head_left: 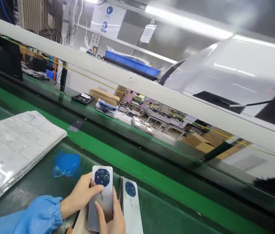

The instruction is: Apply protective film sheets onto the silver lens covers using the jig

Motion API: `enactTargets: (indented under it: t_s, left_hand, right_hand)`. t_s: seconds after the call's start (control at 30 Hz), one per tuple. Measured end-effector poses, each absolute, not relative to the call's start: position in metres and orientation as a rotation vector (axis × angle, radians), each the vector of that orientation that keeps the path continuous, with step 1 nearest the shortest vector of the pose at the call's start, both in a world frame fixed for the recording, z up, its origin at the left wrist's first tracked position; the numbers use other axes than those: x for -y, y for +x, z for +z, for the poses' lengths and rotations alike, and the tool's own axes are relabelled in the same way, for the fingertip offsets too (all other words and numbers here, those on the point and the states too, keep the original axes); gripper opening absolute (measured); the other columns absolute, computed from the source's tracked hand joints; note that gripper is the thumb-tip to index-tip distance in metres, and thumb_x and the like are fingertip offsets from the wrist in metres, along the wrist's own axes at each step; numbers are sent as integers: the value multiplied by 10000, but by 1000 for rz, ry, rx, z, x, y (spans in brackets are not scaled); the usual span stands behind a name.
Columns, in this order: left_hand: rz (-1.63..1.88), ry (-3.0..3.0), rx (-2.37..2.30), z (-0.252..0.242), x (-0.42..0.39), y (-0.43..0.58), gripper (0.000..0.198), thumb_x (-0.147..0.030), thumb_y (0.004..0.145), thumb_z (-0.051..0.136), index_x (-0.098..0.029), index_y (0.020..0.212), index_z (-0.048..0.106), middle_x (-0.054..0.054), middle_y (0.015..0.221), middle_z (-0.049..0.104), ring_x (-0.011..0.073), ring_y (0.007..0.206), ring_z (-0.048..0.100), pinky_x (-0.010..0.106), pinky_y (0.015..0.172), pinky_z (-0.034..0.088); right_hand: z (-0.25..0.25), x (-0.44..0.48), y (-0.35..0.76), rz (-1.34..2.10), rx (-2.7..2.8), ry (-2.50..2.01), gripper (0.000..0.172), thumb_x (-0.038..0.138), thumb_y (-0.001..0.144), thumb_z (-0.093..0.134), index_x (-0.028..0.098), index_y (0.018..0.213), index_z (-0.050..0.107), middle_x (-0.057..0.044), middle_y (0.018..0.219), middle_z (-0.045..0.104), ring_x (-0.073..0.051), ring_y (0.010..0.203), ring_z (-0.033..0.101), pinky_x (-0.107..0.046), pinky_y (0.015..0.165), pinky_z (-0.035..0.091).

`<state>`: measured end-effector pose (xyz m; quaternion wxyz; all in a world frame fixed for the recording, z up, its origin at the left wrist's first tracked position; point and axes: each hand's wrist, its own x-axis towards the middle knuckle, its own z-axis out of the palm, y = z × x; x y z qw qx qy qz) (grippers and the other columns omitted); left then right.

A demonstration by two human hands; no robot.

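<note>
Between my two hands is a silver-grey phone back cover [107, 203], held upright with its round dark camera area at the top. My left hand [80, 193], in a blue sleeve, grips its left edge, the thumb lying on the face just below the camera area. From the lower right my right hand [115, 219] holds it, thumb on the front and fingers along the right edge. Beside it on the right, a similar silver cover [132, 209] lies on top of what looks like a stack. A brownish flat piece [80, 222] shows partly beneath my hands.
A pile of clear plastic trays [17, 139] occupies the left of the green bench [176, 217]. A blue crumpled item [67, 162] and a small dark card [76, 125] lie nearby. A white rail [127, 76] crosses above; a cardboard box [105, 96] stands behind.
</note>
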<state>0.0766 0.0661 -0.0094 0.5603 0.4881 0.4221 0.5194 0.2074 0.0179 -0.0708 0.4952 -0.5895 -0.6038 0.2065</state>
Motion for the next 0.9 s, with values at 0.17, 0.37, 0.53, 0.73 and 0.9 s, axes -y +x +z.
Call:
enactTargets:
  t_s: [0.17,0.37,0.53,0.73,0.9]
  left_hand:
    - [1226,1148,-1003,-6,-56,75,306,-231,710,736,-100,970,643,83,909,706,205,810,634,301,744,502]
    - [1015,1352,-866,-4,-53,64,532,-196,873,547,-133,1384,412,96,1039,701,199,863,669,313,773,528]
    - [1276,2068,-1265,-14,-54,54,470,-201,920,547,-253,1379,456,105,1372,542,274,1220,534,439,968,493]
    - [1285,2765,-1064,-9,-55,55,243,-167,948,536,-152,1170,634,98,1169,695,258,1166,576,410,898,550]
    - [1322,2889,-1041,-2,-55,58,222,-126,949,501,-136,1098,665,92,1110,723,234,1059,650,368,835,589]
  right_hand:
    - [-64,-13,207,798,1290,-1407,637,529,725,701,164,1230,568,-137,1185,666,-315,1073,626,-409,944,471]
    - [-44,-19,214,1290,1143,-1159,449,548,824,626,170,1059,572,-73,879,701,-210,747,646,-303,676,513]
    - [-38,-23,222,1145,1253,-1248,394,549,868,560,176,742,545,-3,679,558,-138,637,468,-246,589,403]
    - [-37,-20,222,1024,1412,-1211,380,498,927,477,182,717,493,33,645,438,-111,607,362,-233,563,337]
    - [-37,-20,220,912,1480,-1216,380,470,928,477,188,674,474,44,606,411,-106,573,350,-236,538,305]
